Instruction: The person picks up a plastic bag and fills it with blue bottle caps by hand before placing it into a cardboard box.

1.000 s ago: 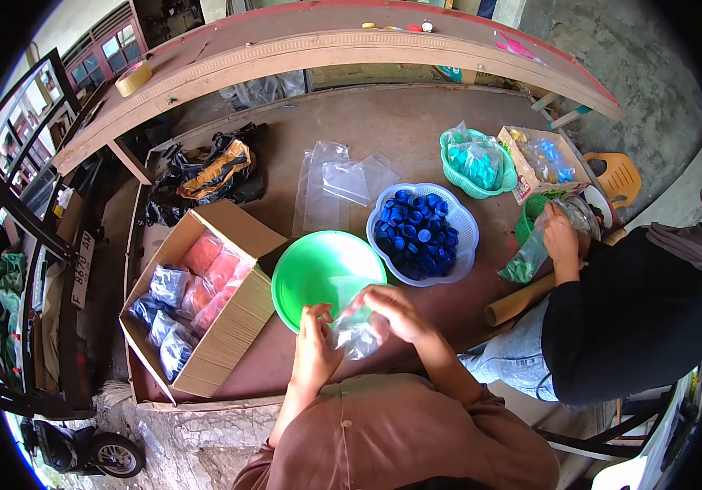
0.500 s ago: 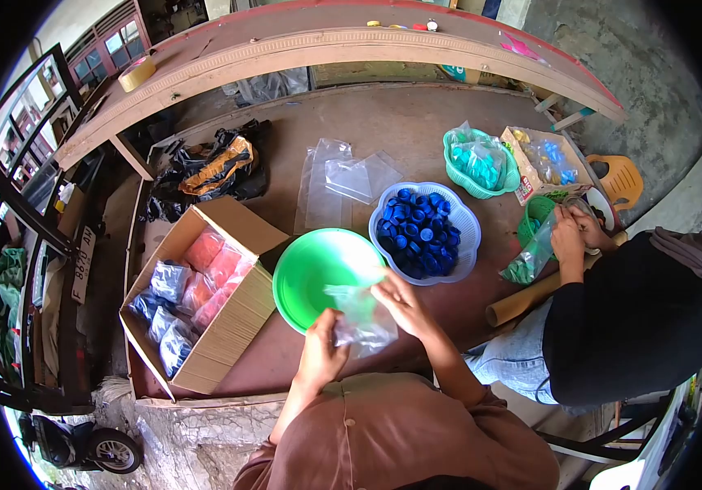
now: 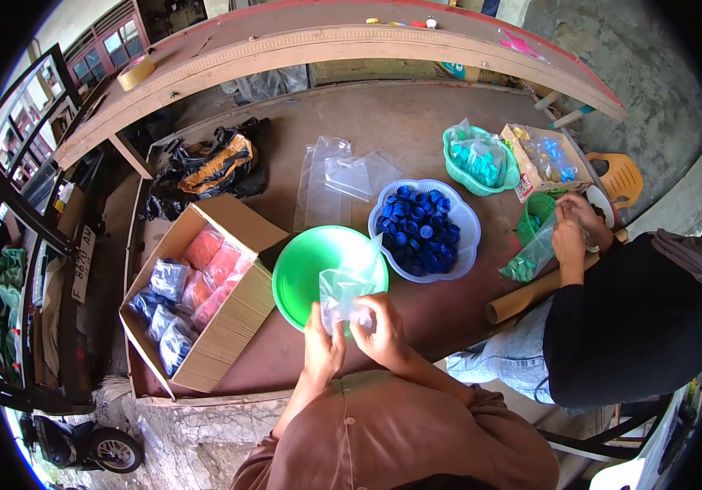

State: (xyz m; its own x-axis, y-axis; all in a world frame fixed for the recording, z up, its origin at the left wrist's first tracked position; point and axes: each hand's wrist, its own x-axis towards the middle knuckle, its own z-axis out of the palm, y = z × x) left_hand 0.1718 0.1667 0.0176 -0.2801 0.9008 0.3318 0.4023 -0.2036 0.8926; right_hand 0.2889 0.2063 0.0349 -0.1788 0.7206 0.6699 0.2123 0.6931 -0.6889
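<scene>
A clear plastic bag [image 3: 341, 291] is held up between my two hands, over the near edge of a green bowl [image 3: 302, 269]. My left hand [image 3: 323, 343] pinches the bag's lower left side. On its right side, my right hand [image 3: 383, 331] grips it with bent fingers. No caps show in the bag or the bowl. Just right of the bowl sits a light blue basket [image 3: 471, 237] full of dark blue caps [image 3: 420, 229]. Flat clear bags [image 3: 324, 184] lie behind the bowl.
An open cardboard box [image 3: 232, 335] with bagged red and blue items stands left. Black plastic [image 3: 228, 163] lies behind it. On the right, a co-worker's hands [image 3: 571, 237] hold a bag of green caps [image 3: 526, 263], near a teal basket [image 3: 481, 163], a small carton [image 3: 547, 159] and a cardboard tube [image 3: 530, 300].
My right hand has come left and down, close to my left hand, and now grips the bag. The bag has moved up and left over the bowl.
</scene>
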